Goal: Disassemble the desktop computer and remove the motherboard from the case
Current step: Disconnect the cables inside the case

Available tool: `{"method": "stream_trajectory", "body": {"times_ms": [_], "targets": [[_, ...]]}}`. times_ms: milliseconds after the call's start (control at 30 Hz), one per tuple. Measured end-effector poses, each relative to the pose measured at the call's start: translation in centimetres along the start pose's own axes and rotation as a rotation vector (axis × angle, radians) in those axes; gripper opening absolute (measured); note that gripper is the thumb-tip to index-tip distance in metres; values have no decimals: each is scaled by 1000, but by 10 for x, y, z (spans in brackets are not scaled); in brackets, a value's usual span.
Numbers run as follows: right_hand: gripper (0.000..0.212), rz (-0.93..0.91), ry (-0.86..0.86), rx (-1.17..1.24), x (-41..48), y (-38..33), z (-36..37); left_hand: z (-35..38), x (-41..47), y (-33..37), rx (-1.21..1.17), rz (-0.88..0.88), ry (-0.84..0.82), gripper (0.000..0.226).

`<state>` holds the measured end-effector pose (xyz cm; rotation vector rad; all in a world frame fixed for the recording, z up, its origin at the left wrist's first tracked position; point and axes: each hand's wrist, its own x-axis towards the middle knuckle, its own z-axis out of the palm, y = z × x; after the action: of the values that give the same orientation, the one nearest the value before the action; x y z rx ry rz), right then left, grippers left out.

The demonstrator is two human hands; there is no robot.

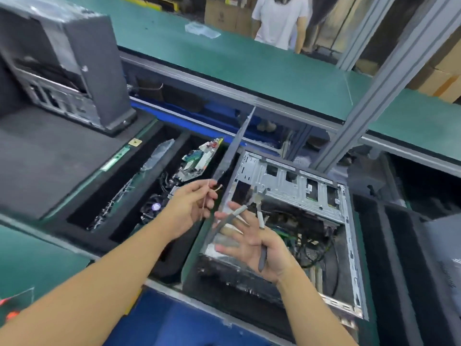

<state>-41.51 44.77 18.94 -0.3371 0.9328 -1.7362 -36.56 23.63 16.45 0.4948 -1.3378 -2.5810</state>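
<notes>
Metal case point(299, 196) sits under R hand point(254, 243), pliers point(260, 218) thumb-held, fingers point(227, 248) splayed; L hand point(192, 206) beside pinches thin tie point(203, 208).

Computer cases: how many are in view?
2: an open case lying centre right, an upright case upper left. A grey object at the right edge may be a third.

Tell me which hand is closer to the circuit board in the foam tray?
Left. The left hand, pinching a thin tie, is right beside the circuit board; the right hand holds pliers over the open case.
</notes>
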Motion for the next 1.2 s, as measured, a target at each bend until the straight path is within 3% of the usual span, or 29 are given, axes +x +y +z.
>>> {"method": "stream_trajectory", "body": {"times_ms": [100,233,400,533,667,733,833,900,967,1000,1033,1133,1200], "targets": [[73,100,-108,-58,26,30,37,-85,-36,14,-94,-7,170,18],[72,229,-230,-128,62,82,86,-196,-104,5,15,-116,394,10],[67,379,-180,-208,95,153,134,-288,-170,-21,328,-223,980,17],[57,454,-116,-270,107,197,154,-338,-194,-25,486,-323,1170,20],[56,486,-57,-286,117,222,169,-364,-199,-20,801,-454,1172,29],[56,485,-34,-311,124,228,177,-370,-199,-18,823,-452,1179,31],[59,494,21,-343,138,239,191,-367,-203,-10,763,-314,1148,25],[55,491,33,-398,150,250,202,-359,-211,-2,531,-273,828,20],[45,483,17,-474,162,263,213,-353,-224,7,250,-356,308,32],[38,479,14,-506,168,271,218,-350,-230,9,194,-376,138,35],[32,472,20,-549,174,279,224,-350,-236,11,212,-372,76,35],[19,420,103,-797,191,306,236,-361,-251,13,446,-252,314,27],[11,418,124,-981,199,321,243,-379,-266,11,470,-216,433,24]]}}
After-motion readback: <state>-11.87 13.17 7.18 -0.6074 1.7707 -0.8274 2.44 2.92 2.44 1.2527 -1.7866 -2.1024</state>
